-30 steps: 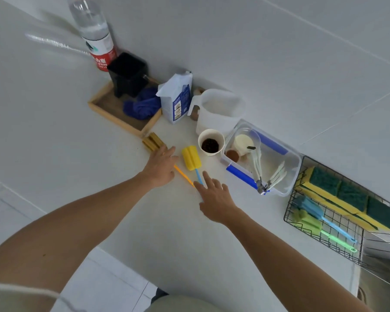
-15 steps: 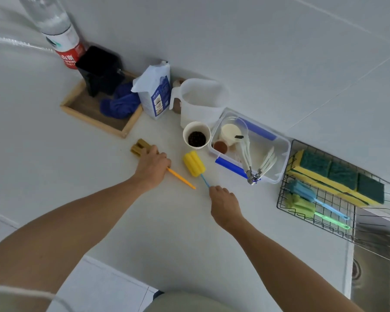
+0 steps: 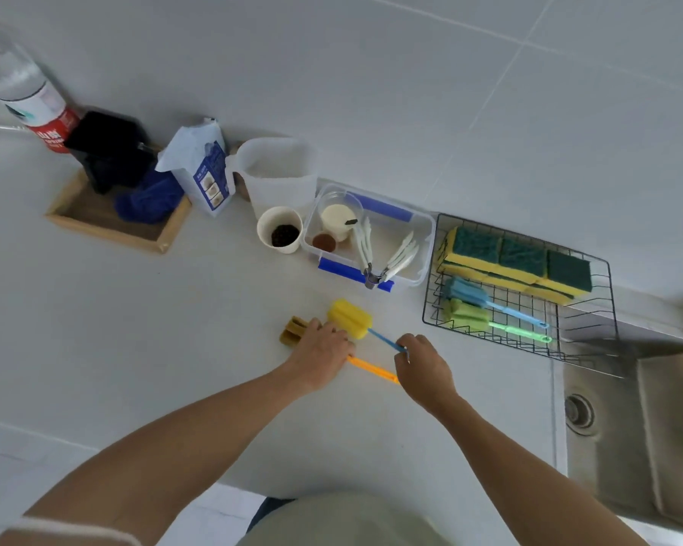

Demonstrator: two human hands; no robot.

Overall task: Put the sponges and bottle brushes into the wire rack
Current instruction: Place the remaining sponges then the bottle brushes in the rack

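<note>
Two bottle brushes lie on the white counter before me. My left hand (image 3: pixel 322 350) grips the olive-headed brush (image 3: pixel 292 329) by its orange handle (image 3: pixel 373 369). My right hand (image 3: pixel 420 362) pinches the blue handle of the yellow-headed brush (image 3: pixel 349 318). The black wire rack (image 3: pixel 430 309) stands to the right, beside the sink. It holds three yellow-and-green sponges (image 3: pixel 517 262), a blue bottle brush (image 3: pixel 470 293) and a green bottle brush (image 3: pixel 468 316).
A clear plastic tub (image 3: pixel 424 238) with tongs and a jar sits left of the rack. A paper cup (image 3: pixel 280 229), a white jug (image 3: pixel 277 171), a bag (image 3: pixel 202 171), a wooden tray (image 3: pixel 95 226) and a bottle (image 3: pixel 24 92) line the wall. The steel sink (image 3: pixel 647 427) is at right.
Both hands have closed on the brush handles. The view shifted left, so brushes and hands now sit closer to the rack. The yellow brush head has moved next to my left hand.
</note>
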